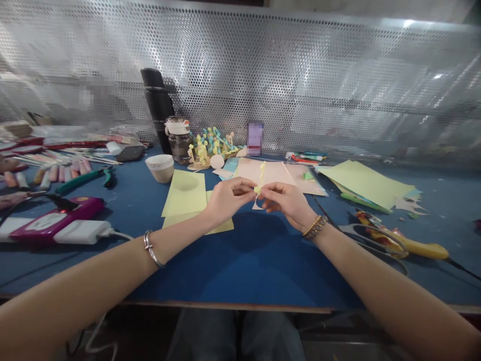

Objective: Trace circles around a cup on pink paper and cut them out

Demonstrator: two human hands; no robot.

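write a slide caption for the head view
Left hand and right hand hold a narrow pale-yellow paper strip above a blue tabletop, before a perforated silver metal panel.

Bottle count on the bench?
2: a tall black bottle at the back, and a shorter white-lidded bottle just right of it. Others could be hidden behind the clutter.

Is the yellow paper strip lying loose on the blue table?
No, the yellow paper strip rises upright from where the left hand and right hand pinch it.

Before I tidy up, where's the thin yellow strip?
Just right of centre in the head view, the strip stands between the left hand and right hand.
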